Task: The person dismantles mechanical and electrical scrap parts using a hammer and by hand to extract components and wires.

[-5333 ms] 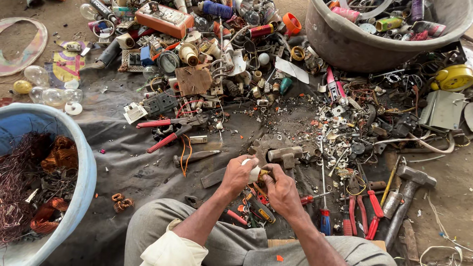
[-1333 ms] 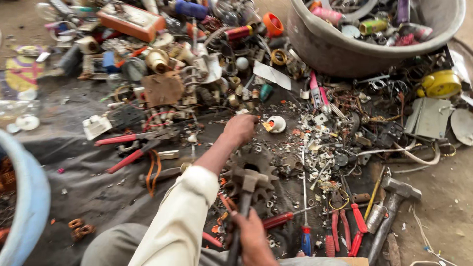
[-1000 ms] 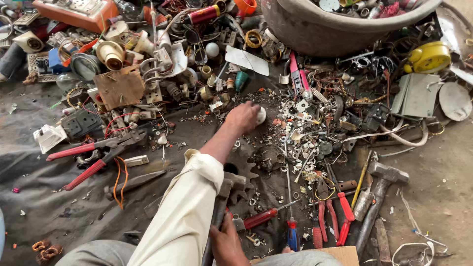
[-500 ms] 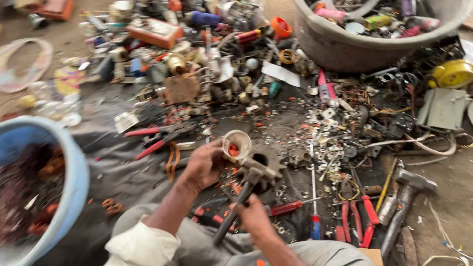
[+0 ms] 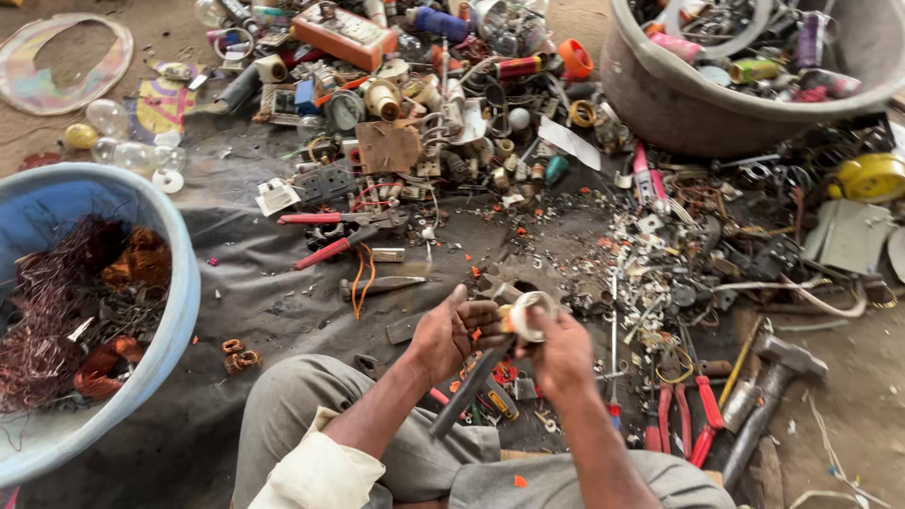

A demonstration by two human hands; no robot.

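White plastic ring (image 5: pixel 528 316) sits pinched between both hands, left hand (image 5: pixel 451 332) and right hand (image 5: pixel 564 351) closed on it in a tight grip above the grey cloth (image 5: pixel 255 302). Hammer (image 5: pixel 471 382) handle slants just below the ring; blue tub (image 5: pixel 57 311) stands far left.

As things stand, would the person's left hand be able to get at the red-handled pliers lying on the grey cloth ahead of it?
Probably yes, but not at once. The red-handled pliers lie in the open, with only bare grey cloth between. The left hand is busy, though, holding a small white round part with the right hand.
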